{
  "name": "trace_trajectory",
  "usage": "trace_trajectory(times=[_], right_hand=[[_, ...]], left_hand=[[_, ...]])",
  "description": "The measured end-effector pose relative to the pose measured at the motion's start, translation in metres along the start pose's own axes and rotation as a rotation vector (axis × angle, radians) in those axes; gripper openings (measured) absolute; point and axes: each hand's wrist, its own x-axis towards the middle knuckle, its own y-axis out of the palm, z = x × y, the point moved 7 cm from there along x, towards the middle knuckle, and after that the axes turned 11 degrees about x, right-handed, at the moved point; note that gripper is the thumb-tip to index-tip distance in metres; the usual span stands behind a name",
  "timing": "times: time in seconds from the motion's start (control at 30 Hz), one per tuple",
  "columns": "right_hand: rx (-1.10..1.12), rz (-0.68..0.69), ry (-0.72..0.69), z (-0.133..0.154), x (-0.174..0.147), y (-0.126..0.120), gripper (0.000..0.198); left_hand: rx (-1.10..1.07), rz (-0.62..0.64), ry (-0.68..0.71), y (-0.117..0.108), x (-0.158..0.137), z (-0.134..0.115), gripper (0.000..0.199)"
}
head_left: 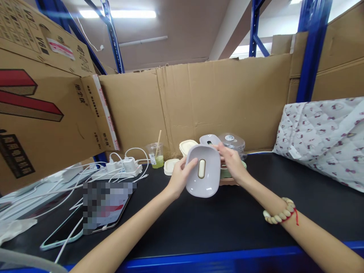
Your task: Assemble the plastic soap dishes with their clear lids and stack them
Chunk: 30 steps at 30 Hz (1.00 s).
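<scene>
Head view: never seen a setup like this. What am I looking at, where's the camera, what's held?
No machine here: these are a person's bare hands, seen from a camera worn on their head, looking forward and down. It is the only view. The left hand grips a lilac shallow dish by its side. The right hand is by the dish's upper right edge; whether it grips anything is unclear. On the black tabletop, a cup of green liquid and cream containers stand behind; a power strip with white cables lies to the left.
</scene>
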Motion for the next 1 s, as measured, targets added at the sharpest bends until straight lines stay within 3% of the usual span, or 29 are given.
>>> trace_trajectory(times=[0.1, 0.17, 0.2, 0.27, 0.37, 0.5, 0.57, 0.63, 0.7, 0.8, 0.83, 0.9, 1.0], right_hand=[[-0.228, -0.218, -0.170, 0.013, 0.012, -0.034, 0.073], [-0.516, -0.347, -0.278, 0.023, 0.020, -0.055, 0.063], [-0.672, -0.366, -0.280, 0.024, 0.026, -0.062, 0.060], [-0.971, -0.391, -0.156, 0.019, 0.039, -0.076, 0.065], [-1.263, -0.288, 0.069, 0.008, 0.058, -0.085, 0.072], [-1.396, -0.053, 0.300, -0.001, 0.069, -0.078, 0.064], [-1.431, -0.001, 0.326, 0.002, 0.069, -0.071, 0.061], [-1.472, -0.048, 0.259, 0.014, 0.067, -0.063, 0.061], [-1.427, -0.209, 0.136, 0.032, 0.063, -0.054, 0.060], [-1.040, -0.462, -0.032, 0.052, 0.047, -0.037, 0.062], [-0.865, -0.451, -0.061, 0.052, 0.042, -0.026, 0.064], [-0.614, -0.272, -0.124, 0.047, 0.034, 0.007, 0.068], [-0.539, 0.019, -0.150, 0.038, 0.017, 0.058, 0.066]], left_hand=[[-0.152, -0.161, -0.156, -0.013, 0.002, 0.010, 0.031], [-0.267, -0.250, -0.282, -0.019, 0.002, 0.015, 0.022], [-0.328, -0.278, -0.341, -0.021, 0.001, 0.017, 0.018], [-0.445, -0.288, -0.446, -0.023, 0.001, 0.018, 0.016], [-0.573, -0.226, -0.565, -0.022, 0.001, 0.018, 0.018], [-0.607, -0.169, -0.639, -0.027, 0.003, 0.015, 0.022], [-0.586, -0.176, -0.622, -0.033, 0.007, 0.012, 0.025], [-0.569, -0.181, -0.580, -0.038, 0.012, 0.011, 0.027], [-0.527, -0.198, -0.544, -0.043, 0.017, 0.012, 0.025], [-0.413, -0.258, -0.500, -0.049, 0.020, 0.016, 0.015], [-0.394, -0.271, -0.484, -0.049, 0.019, 0.015, 0.015], [-0.419, -0.257, -0.447, -0.045, 0.014, 0.012, 0.021], [-0.529, -0.180, -0.389, -0.036, 0.001, 0.003, 0.029]])
